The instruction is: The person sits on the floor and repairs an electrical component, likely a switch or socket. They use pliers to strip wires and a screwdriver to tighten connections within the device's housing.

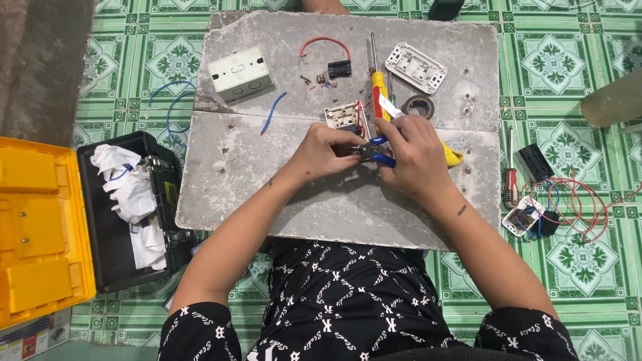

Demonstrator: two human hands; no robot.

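My left hand (326, 148) and my right hand (413, 155) meet over a grey board (267, 187) laid across my lap. The right hand grips blue-handled pliers (380, 151), whose jaws point left toward the left hand's fingertips. The left hand pinches something small at the jaws, beside a beige switch module (344, 116) with red wires; what it pinches is hidden. A yellow-handled screwdriver (378, 73) and a utility knife (388, 107) lie just beyond my hands.
On the board lie a white junction box (239, 73), a white switch plate (415, 67), a roll of black tape (419, 105), a black part with a red wire loop (339, 67) and a blue wire (273, 112). An open black-and-yellow toolbox (100, 220) sits left; a red screwdriver (511, 180) and wired parts (535, 217) right.
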